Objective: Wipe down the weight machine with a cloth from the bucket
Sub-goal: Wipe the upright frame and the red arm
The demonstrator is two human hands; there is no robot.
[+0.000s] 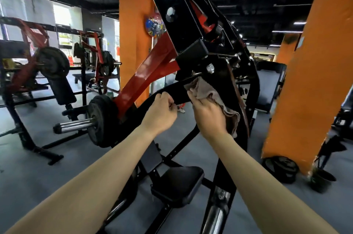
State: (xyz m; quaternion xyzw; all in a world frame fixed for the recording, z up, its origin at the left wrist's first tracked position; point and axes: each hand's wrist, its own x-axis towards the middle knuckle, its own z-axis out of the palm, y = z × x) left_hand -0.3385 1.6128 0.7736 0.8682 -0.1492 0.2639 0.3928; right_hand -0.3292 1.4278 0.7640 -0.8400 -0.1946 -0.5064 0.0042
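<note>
The weight machine (191, 23) is a tall black and red frame right in front of me, with a black seat pad (179, 184) low down. A curved black arm (172, 90) of the machine runs across the middle. My left hand (160, 113) grips the lower edge of that arm with curled fingers. My right hand (208, 113) holds a grey-brown cloth (206, 90) and presses it against the arm and the upright black frame beside it. Part of the cloth hangs down to the right of my hand. No bucket is in view.
A weight plate (101, 121) on a chrome sleeve hangs at the machine's left. Orange pillars (305, 80) stand behind and to the right. Another red and black plate machine (51, 65) stands at the left on the grey floor (38, 176).
</note>
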